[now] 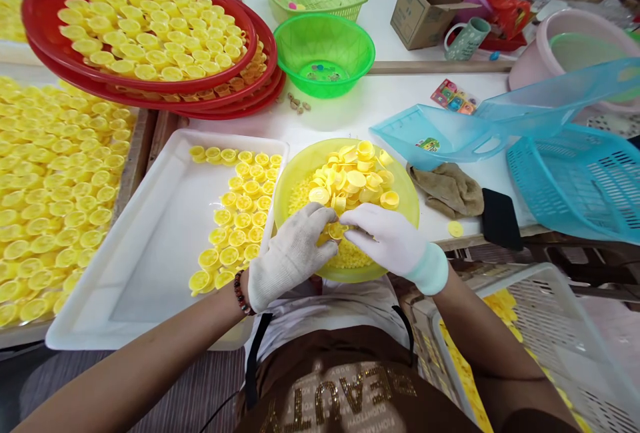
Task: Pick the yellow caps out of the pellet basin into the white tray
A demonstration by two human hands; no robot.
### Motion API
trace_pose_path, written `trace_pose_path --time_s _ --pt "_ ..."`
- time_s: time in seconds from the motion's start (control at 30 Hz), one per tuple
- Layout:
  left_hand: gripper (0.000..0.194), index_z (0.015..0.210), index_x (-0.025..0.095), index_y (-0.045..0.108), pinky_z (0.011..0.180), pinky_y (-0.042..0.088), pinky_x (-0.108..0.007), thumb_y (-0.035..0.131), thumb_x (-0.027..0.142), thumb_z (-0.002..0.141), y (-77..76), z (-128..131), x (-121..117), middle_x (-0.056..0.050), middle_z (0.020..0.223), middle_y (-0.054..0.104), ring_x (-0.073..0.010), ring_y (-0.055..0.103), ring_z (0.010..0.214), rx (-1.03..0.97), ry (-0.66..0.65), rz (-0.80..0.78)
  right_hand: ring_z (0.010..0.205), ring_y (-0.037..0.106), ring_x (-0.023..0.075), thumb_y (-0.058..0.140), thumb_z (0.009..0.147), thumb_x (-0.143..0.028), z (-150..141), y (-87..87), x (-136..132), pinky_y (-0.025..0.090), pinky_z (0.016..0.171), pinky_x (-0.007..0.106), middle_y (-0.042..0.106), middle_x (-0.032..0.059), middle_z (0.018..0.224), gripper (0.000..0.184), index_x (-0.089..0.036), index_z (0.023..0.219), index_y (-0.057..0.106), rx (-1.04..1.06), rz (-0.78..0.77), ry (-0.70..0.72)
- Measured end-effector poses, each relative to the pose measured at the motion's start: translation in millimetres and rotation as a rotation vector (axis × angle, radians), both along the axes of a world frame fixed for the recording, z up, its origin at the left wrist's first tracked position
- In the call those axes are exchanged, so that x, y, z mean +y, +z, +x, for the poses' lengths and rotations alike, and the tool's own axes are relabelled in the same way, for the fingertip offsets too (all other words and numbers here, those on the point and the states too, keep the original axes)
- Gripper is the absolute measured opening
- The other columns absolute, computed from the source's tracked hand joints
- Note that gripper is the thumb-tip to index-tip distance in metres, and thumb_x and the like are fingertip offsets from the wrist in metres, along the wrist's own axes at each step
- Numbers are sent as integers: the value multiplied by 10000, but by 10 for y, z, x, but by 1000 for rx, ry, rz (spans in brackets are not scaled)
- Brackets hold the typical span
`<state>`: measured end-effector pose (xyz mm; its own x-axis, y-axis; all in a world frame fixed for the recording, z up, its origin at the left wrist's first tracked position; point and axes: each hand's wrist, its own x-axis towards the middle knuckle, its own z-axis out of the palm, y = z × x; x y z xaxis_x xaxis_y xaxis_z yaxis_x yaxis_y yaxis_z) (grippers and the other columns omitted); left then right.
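Observation:
My left hand (297, 246), in a greyish knitted glove, pinches a small round yellow plastic cup (338, 230) between thumb and fingers. My right hand (387, 236), in a white glove with a pale green cuff, has its fingertips pressed together at that cup's edge; whatever lies between them is hidden. Both hands are over a yellow bowl (411, 200). Loose yellow cups and discs (356, 178) are heaped at its far side, and tiny yellow pieces (350, 256) cover its bottom. Left of the bowl, a white tray (150, 246) carries rows of similar yellow cups (243, 203).
Stacked red trays (40, 26) full of yellow cups stand at the back left. A green bowl (325, 53), a blue scoop (445, 136), a brown cloth (447, 190) and a black phone-like slab (501, 218) lie beyond and right. A white crate (555, 326) stands low at right.

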<state>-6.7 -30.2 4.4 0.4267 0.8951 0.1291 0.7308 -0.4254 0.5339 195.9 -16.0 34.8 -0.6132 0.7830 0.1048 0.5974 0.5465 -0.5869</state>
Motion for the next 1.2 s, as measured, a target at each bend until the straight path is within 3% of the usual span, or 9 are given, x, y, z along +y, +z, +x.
trace_pose_path --time_s 0.13,0.3,0.43,0.6,0.8,0.87,1.03,1.1,1.2 --pt "222 1062 198 575 873 526 -347 612 205 843 15 -2 -8 -46 1049 635 -196 623 952 -35 -3 -18 907 639 192 498 956 -170 101 -53 8 499 836 326 696 47 958 194 -221 1006 678 13 36 -49" --pt "210 1063 198 567 862 528 -371 602 221 857 116 -209 -71 -62 1080 636 -213 625 976 -46 26 -26 938 636 230 514 947 -174 245 -144 24 500 843 371 682 80 961 157 -182 953 671 -189 -31 -99" --pt "241 1063 187 561 848 536 -372 615 176 827 184 -387 -157 -66 1071 625 -220 618 979 7 73 10 914 646 221 580 944 -291 50 -151 -20 495 834 364 691 77 986 158 -181 1028 656 -93 -34 -146" --pt "188 1049 181 565 823 545 -374 571 184 861 156 -263 -178 -69 1035 626 -218 621 949 27 32 30 689 612 162 740 820 -458 -353 -118 -42 472 670 305 663 -13 774 353 -209 1045 628 38 -258 -174" --pt "170 1000 191 567 840 535 -372 595 196 833 45 -66 -125 -62 1029 642 -220 626 943 37 57 11 611 619 125 579 912 -297 -204 -151 22 494 640 275 677 -36 726 99 -219 862 614 218 -457 -210" --pt "198 1033 194 560 838 536 -356 598 200 839 20 -55 -107 -57 1042 641 -209 625 939 4 41 27 637 640 139 543 909 -241 -72 -160 21 506 662 285 685 -30 733 87 -223 886 625 197 -412 -210" --pt "197 1017 178 557 851 544 -339 607 164 828 53 -14 -60 -56 1028 629 -198 619 942 -34 -9 84 935 658 219 543 905 -230 64 -163 11 496 855 367 711 65 966 108 -195 926 644 60 -43 -295" --pt "184 983 174 561 829 550 -339 610 145 808 91 22 -52 -55 1001 626 -200 619 921 -8 -11 73 908 656 215 604 905 -320 17 -155 3 498 826 358 711 64 976 138 -196 950 645 50 -65 -290" --pt "144 925 179 564 811 553 -337 603 129 796 133 69 -57 -47 966 627 -198 620 902 44 3 61 751 646 166 665 880 -388 -88 -144 -4 490 713 306 715 11 853 183 -208 901 637 78 -225 -265"
